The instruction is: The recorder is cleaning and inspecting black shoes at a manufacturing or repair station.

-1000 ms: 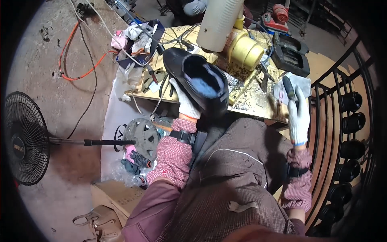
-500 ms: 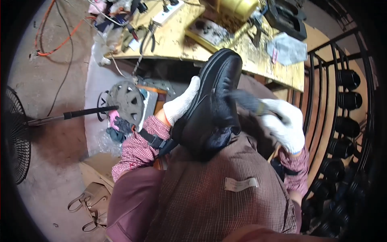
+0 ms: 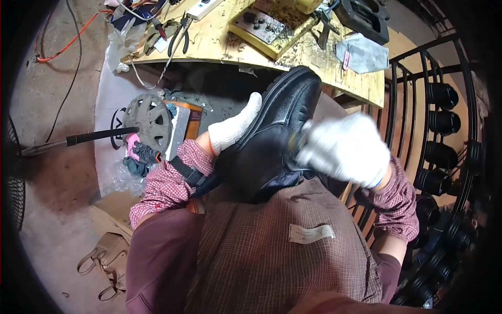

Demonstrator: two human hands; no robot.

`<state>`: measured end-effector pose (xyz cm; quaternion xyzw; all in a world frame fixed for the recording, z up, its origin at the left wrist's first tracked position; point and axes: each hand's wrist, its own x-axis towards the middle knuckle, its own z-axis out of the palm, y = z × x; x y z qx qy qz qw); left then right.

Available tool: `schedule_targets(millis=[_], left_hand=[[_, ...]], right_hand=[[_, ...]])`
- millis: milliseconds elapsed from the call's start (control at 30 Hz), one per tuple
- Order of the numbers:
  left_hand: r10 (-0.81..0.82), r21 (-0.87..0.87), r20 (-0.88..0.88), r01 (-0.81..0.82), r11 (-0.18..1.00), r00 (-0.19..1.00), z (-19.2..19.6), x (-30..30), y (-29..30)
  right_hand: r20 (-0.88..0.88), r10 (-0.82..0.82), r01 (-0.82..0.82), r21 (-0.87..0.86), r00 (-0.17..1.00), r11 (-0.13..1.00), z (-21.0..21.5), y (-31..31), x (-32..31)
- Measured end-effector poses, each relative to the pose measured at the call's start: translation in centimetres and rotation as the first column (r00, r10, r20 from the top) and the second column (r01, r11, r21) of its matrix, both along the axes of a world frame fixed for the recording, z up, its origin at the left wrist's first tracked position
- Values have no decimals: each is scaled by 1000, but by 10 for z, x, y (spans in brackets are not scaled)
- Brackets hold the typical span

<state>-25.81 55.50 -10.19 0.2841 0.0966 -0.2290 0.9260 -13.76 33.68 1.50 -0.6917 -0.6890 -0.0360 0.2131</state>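
A black leather shoe (image 3: 293,104) rests over my lap, toe pointing away toward the workbench. My left hand (image 3: 235,124), in a white knit glove, grips it from the left; the thumb lies along the sole edge and the other fingers are hidden beneath. My right hand (image 3: 348,149), gloved in white too and blurred by motion, is closed over what looks like a dark brush (image 3: 296,142). Little of the brush shows, and it is against the shoe's side near the ankle opening. A brown checked apron (image 3: 261,251) covers my lap under the shoe.
Ahead stands a wooden workbench (image 3: 209,47) with pliers (image 3: 180,39), a control box (image 3: 261,26) and a grey cloth (image 3: 363,55). Black racks with several shoes (image 3: 444,123) line the right. At left are a round stand base (image 3: 149,123), a fan (image 3: 16,183) and a brown bag (image 3: 112,256).
My right hand has swept left onto the shoe with the brush, its back now turned up. The left hand keeps its hold. The whole view has shifted slightly.
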Motion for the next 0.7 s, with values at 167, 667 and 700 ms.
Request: schedule_targets(millis=[167, 667, 700], left_hand=[[126, -457, -374, -300, 837, 919, 2, -11, 21], [896, 499, 353, -864, 63, 269, 49, 115, 90], [900, 496, 366, -868, 26, 236, 56, 128, 91]], right_hand=[[42, -768, 758, -204, 639, 619, -63, -19, 91], [-149, -720, 729, 15, 678, 684, -115, 3, 90], [-169, -710, 724, 33, 683, 689, -108, -5, 82]])
